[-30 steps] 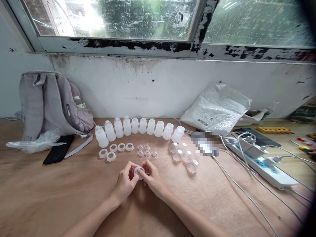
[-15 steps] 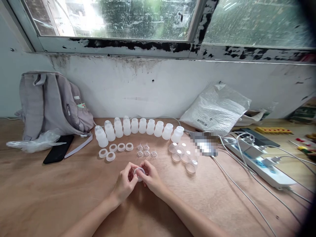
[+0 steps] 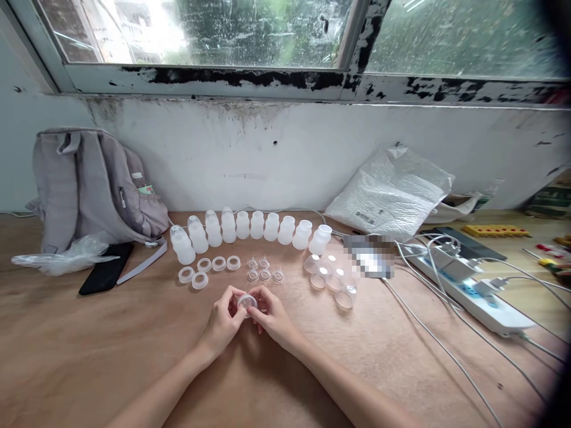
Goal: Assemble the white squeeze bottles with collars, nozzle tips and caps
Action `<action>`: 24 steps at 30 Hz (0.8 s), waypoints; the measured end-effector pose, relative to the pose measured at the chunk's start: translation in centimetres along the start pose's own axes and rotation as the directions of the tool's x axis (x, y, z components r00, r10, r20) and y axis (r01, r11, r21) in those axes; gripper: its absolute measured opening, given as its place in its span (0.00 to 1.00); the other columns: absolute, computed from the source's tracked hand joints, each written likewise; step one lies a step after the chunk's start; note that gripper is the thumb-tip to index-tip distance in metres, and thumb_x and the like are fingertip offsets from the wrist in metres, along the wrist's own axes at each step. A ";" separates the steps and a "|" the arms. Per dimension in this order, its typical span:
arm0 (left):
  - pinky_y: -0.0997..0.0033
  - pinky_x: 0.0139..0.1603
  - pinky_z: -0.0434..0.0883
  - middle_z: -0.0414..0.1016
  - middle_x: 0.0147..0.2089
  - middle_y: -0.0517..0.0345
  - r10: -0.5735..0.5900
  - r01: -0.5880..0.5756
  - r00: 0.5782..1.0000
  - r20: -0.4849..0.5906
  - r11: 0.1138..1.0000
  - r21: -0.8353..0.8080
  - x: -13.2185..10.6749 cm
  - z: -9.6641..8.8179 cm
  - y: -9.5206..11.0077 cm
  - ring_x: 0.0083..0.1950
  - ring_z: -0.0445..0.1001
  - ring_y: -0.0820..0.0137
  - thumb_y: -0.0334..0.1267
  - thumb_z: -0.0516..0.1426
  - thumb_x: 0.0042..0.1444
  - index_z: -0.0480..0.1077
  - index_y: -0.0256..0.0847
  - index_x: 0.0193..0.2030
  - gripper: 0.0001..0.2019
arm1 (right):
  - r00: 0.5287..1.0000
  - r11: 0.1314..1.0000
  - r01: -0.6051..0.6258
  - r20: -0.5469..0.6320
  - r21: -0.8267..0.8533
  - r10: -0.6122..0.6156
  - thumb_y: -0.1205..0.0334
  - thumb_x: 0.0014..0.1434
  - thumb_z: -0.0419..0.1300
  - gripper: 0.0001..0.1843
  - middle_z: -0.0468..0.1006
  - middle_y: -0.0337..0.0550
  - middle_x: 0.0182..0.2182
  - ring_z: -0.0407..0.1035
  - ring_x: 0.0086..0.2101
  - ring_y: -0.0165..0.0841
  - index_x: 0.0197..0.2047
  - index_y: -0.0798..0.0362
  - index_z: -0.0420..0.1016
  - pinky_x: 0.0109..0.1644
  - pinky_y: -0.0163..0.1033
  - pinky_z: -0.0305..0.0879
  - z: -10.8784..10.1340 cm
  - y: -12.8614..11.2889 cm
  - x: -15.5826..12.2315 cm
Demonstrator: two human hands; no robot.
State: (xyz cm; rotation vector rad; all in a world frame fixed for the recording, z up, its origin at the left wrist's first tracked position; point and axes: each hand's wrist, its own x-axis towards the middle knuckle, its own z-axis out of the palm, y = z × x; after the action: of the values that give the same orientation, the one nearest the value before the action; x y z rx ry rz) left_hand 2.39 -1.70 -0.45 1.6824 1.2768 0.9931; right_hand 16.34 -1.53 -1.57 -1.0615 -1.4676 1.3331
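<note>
The left hand (image 3: pixel 224 311) and right hand (image 3: pixel 268 310) both pinch the translucent ring (image 3: pixel 247 301) by its edge, just short of the clear discs (image 3: pixel 264 275). Open surface (image 3: pixel 89 351) spreads outside both forearms (image 3: pixel 176 380).

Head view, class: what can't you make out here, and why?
In the head view:
Held ring, full outline: partly covered by left hand and right hand.
Pixelated item: mosaic blocks blur it.
Bottle, lower part: hidden by backpack pocket.
Green item, far end: cut off by right edge.

Translucent whitish ring (image 3: pixel 247 300), tilted, gripped two-handed
</note>
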 end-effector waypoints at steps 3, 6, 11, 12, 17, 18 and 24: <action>0.77 0.27 0.61 0.66 0.26 0.64 0.007 -0.007 1.000 -0.002 0.999 0.042 0.1 -0.2 -0.1 0.26 0.64 0.74 0.33 0.51 0.49 0.62 0.41 0.34 0.05 | 1.000 1.000 0.013 -0.001 -0.026 -0.013 0.60 0.52 0.55 0.09 0.64 0.32 0.23 0.58 0.18 0.23 0.36 0.51 0.61 0.14 0.27 0.55 0.0 0.1 0.1; 0.77 0.27 0.60 0.65 0.25 0.66 0.017 -0.018 1.000 0.004 0.996 0.084 0.0 -0.2 -0.1 0.25 0.63 0.75 0.32 0.52 0.49 0.63 0.41 0.34 0.05 | 0.999 0.997 0.033 -0.029 -0.066 -0.035 0.63 0.51 0.55 0.07 0.65 0.33 0.24 0.57 0.19 0.23 0.34 0.52 0.61 0.16 0.27 0.54 0.0 0.1 0.1; 0.77 0.27 0.60 0.65 0.24 0.66 0.018 -0.019 1.000 0.010 0.995 0.101 -0.1 -0.2 0.0 0.24 0.63 0.75 0.33 0.52 0.49 0.63 0.41 0.35 0.05 | 0.996 0.995 0.066 -0.055 -0.079 -0.071 0.64 0.50 0.56 0.06 0.67 0.34 0.25 0.60 0.23 0.24 0.32 0.53 0.61 0.24 0.29 0.59 0.0 0.0 0.1; 0.77 0.27 0.61 0.65 0.24 0.66 0.017 -0.018 1.000 0.012 0.995 0.098 -0.1 -0.2 0.0 0.25 0.63 0.75 0.33 0.51 0.49 0.63 0.41 0.35 0.05 | 0.996 0.995 0.060 -0.056 -0.079 -0.064 0.63 0.51 0.56 0.06 0.67 0.33 0.24 0.60 0.22 0.24 0.33 0.52 0.62 0.23 0.29 0.59 0.0 -0.1 0.0; 0.77 0.27 0.62 0.65 0.25 0.64 0.016 -0.016 1.000 0.009 0.999 0.049 0.0 -0.2 0.1 0.25 0.64 0.75 0.36 0.50 0.52 0.62 0.41 0.35 0.04 | 0.998 0.995 0.002 -0.056 -0.104 -0.008 0.56 0.55 0.52 0.09 0.64 0.32 0.19 0.58 0.16 0.23 0.34 0.53 0.63 0.15 0.28 0.53 0.0 -0.3 -0.2; 0.77 0.27 0.61 0.65 0.25 0.64 0.016 -0.016 1.000 0.015 0.999 0.039 0.0 -0.2 0.2 0.25 0.64 0.75 0.38 0.50 0.53 0.62 0.41 0.35 0.04 | 0.998 0.994 0.000 -0.065 -0.106 -0.007 0.55 0.56 0.51 0.10 0.64 0.32 0.19 0.58 0.15 0.23 0.33 0.53 0.63 0.14 0.28 0.53 0.1 -0.3 -0.2; 0.77 0.27 0.61 0.65 0.24 0.64 0.014 -0.017 0.999 0.048 0.999 0.050 0.0 -0.2 0.4 0.24 0.64 0.75 0.41 0.48 0.56 0.63 0.41 0.33 0.08 | 0.995 0.986 0.012 -0.100 -0.165 -0.029 0.56 0.55 0.53 0.10 0.64 0.32 0.18 0.57 0.16 0.22 0.29 0.53 0.62 0.16 0.27 0.53 0.0 -0.1 0.0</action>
State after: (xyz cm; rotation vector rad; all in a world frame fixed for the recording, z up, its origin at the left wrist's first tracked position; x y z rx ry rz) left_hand 2.37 -1.71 -0.05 1.7467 1.2693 0.9313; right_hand 16.30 -1.59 -1.46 -1.1990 -1.5277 1.1412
